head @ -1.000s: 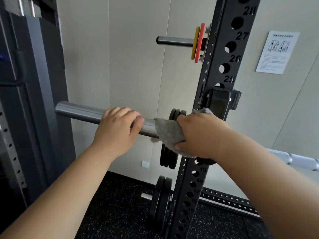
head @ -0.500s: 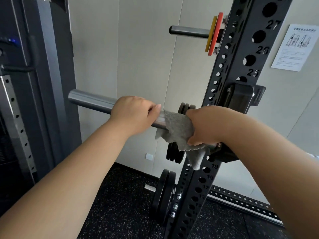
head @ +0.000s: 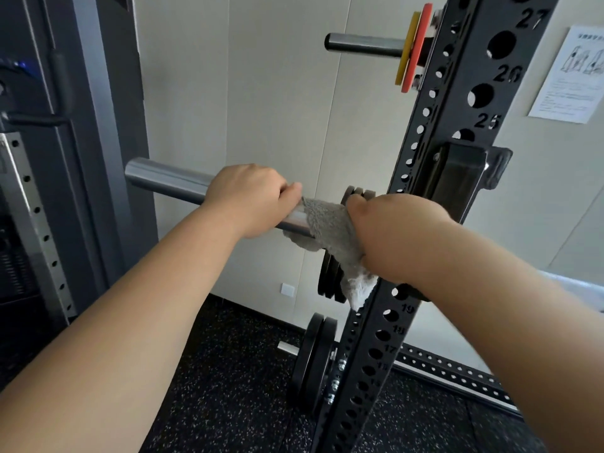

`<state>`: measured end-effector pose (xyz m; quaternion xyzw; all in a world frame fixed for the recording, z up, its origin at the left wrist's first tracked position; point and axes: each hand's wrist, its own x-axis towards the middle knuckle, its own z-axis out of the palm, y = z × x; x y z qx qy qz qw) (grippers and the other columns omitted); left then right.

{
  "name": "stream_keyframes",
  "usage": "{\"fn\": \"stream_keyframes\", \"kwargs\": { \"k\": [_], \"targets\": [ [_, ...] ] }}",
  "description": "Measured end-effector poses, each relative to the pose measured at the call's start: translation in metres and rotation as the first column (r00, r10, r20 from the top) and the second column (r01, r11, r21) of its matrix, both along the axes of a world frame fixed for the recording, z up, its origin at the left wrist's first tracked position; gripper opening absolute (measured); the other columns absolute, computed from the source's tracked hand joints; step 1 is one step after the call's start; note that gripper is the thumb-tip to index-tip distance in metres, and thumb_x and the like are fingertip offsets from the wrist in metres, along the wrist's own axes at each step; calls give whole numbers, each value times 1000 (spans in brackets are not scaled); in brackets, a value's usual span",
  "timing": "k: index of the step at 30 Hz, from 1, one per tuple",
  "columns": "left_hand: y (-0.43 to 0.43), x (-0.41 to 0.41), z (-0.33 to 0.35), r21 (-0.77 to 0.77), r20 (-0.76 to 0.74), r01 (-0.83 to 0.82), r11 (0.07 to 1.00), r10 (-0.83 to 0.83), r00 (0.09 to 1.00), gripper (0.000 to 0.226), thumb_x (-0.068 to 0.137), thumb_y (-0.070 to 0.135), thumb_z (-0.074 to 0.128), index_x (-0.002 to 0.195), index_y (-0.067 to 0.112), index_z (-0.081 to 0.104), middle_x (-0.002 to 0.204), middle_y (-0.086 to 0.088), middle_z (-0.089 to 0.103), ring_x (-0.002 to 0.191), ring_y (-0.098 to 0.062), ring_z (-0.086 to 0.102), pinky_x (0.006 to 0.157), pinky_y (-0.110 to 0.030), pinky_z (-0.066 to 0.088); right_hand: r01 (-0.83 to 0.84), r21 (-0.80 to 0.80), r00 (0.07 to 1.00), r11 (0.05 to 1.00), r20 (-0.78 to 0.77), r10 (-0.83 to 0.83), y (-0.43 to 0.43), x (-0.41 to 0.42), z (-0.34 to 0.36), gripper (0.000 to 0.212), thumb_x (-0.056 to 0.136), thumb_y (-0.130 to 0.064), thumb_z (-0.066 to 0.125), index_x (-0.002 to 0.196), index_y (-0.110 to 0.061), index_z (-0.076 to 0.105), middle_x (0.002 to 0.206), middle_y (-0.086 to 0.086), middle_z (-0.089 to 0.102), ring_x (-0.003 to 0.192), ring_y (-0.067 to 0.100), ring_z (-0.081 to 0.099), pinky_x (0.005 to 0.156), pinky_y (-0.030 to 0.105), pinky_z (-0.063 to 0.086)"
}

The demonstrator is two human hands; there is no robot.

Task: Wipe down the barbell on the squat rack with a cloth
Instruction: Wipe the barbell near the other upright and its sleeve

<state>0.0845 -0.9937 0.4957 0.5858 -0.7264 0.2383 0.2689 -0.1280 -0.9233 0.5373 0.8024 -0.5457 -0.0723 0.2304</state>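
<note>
The barbell's steel sleeve (head: 166, 179) juts out to the left of the black squat rack upright (head: 434, 165). My left hand (head: 251, 199) is wrapped around the sleeve from above. Right beside it, my right hand (head: 392, 233) clutches a grey fluffy cloth (head: 330, 230) draped over the sleeve close to the upright, one corner hanging down. The bar's shaft (head: 575, 289) shows only as a pale blur at the right edge, past my right forearm.
Black plates (head: 330, 279) hang behind the cloth, and more plates (head: 312, 361) sit low on a peg. A peg (head: 362, 44) with yellow and red discs sticks out above. A dark machine (head: 49, 158) stands on the left. The speckled rubber floor (head: 228, 387) lies below.
The view has shifted left and down, so the rack sits further right. My right hand has turned the cloth on the sleeve and a corner now hangs loose. The left hand keeps its grip.
</note>
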Motion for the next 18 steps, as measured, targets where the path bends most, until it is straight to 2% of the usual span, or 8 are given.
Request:
{"fn": "stream_keyframes", "kwargs": {
  "k": [2, 3, 4, 6, 9, 12, 15, 18],
  "targets": [
    [0, -1, 0, -2, -4, -7, 1000, 7, 1000, 60, 101, 50, 29, 64, 12, 57, 67, -8, 58, 69, -34, 55, 64, -36, 43, 42, 17, 999, 999, 26, -43, -8, 11, -3, 63, 93, -23, 68, 144, -6, 36, 124, 12, 60, 111, 36, 63, 71, 44, 47],
    [1, -1, -1, -8, -11, -13, 1000, 13, 1000, 59, 100, 50, 31, 64, 11, 57, 67, -8, 58, 69, -35, 54, 63, -35, 42, 41, 9, 998, 999, 39, -41, -11, 14, -5, 60, 94, -24, 68, 142, -6, 38, 120, 12, 61, 110, 36, 62, 71, 43, 47],
    [2, -2, -2, -16, -21, -19, 1000, 19, 1000, 58, 99, 49, 32, 64, 11, 58, 67, -8, 59, 69, -35, 54, 62, -35, 40, 33, -11, 998, 999, 46, -32, -12, 14, -8, 56, 95, -26, 68, 138, -6, 39, 106, 9, 60, 100, 34, 61, 67, 40, 44],
    [4, -4, -5, -42, -34, -35, 999, 34, 999, 57, 96, 50, 31, 65, 11, 59, 66, -7, 59, 68, -35, 53, 60, -35, 35, -8, -79, 999, 997, 47, 12, -10, 10, -14, 45, 96, -28, 67, 127, -8, 41, 76, 3, 46, 79, 29, 51, 67, 37, 36],
    [6, -7, -8, -76, -41, -61, 995, 58, 997, 57, 89, 51, 24, 70, 14, 63, 68, -6, 63, 69, -35, 53, 59, -35, 32, -47, -119, 997, 992, 61, 54, -5, 4, -17, 40, 97, -31, 66, 120, -10, 41, 70, 3, 40, 70, 26, 43, 74, 39, 32],
    [9, -8, -10, -84, -76, -74, 994, 67, 995, 56, 84, 51, 20, 67, 15, 59, 66, -6, 61, 69, -35, 51, 59, -36, 30, -65, -118, 993, 991, 91, 76, -4, 5, -16, 39, 100, -32, 62, 124, -10, 41, 76, 4, 46, 77, 28, 48, 80, 38, 33],
    [16, -12, -11, -93, -113, -77, 993, 66, 991, 43, 84, 45, 25, 57, 18, 44, 54, -2, 43, 64, -33, 44, 56, -37, 22, -95, -157, 992, 983, 66, 106, -6, 4, -21, 36, 103, -30, 54, 127, -7, 41, 103, 10, 64, 100, 33, 61, 91, 41, 39],
    [18, -14, -11, -86, -132, -73, 994, 61, 989, 41, 85, 42, 28, 55, 17, 40, 51, -1, 40, 58, -30, 41, 52, -35, 19, -106, -175, 992, 979, 48, 116, -9, 2, -23, 31, 103, -24, 48, 127, -7, 41, 113, 12, 65, 106, 34, 61, 86, 41, 34]
  ]
}}
